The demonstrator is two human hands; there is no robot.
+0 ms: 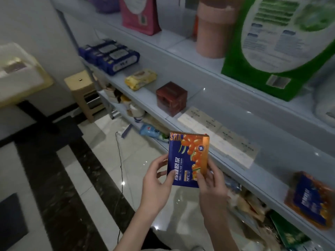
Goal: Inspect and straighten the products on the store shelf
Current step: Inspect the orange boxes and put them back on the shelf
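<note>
A blue and orange juice box (188,156) with orange berries printed on it is held upright in front of the shelf edge. My left hand (156,185) grips its lower left side, thumb on the front. My right hand (211,185) grips its lower right corner, thumb on the front too. On the middle shelf (226,160) a second box of the same kind (311,200) lies flat at the right. Flat beige packs (217,134) lie on the shelf just behind the held box.
Further left on the same shelf sit a dark red cube box (171,98), a yellow wipes pack (140,79) and blue packs (110,55). The upper shelf holds a green box (272,51), a pink tub (213,29) and a pink bag (139,13). A beige stool (83,93) stands on the floor.
</note>
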